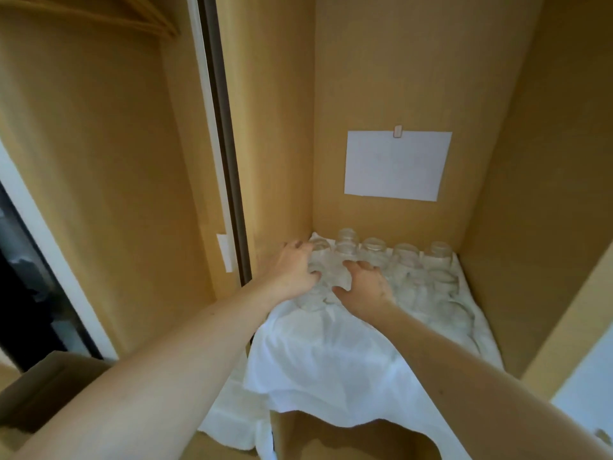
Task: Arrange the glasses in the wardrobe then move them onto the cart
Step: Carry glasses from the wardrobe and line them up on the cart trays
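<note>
— What surrounds the glasses (pixel 391 267) inside the wardrobe (pixel 547 194)?

— They stand on a white cloth (pixel 331 360) spread over the shelf, gathered toward the back. A white sheet of paper (pixel 396 166) hangs from a small clip (pixel 398 131) on the back wall above them. The left side wall runs close beside the leftmost glasses, and the right wall stands just beyond the rightmost ones. A dark sliding-door track (pixel 225 144) runs down at the left, and a cardboard box (pixel 49 386) sits low at the left outside the wardrobe.

— How much room is there to move?

— The front half of the cloth is bare, and its front edge droops over the shelf lip. The back row sits nearly against the back wall.

— Which way do the glasses point?

— They appear upright, long axis vertical, with round rims at the top; whether those are mouths or bases cannot be told through the blur.

— And the hands?

— Both arms reach in from the front. The left hand (pixel 295 267) curls its fingers around glasses in the left back corner. The right hand (pixel 365 287) grips a glass just beside it, thumb on the near side, fingers over the far side.
</note>
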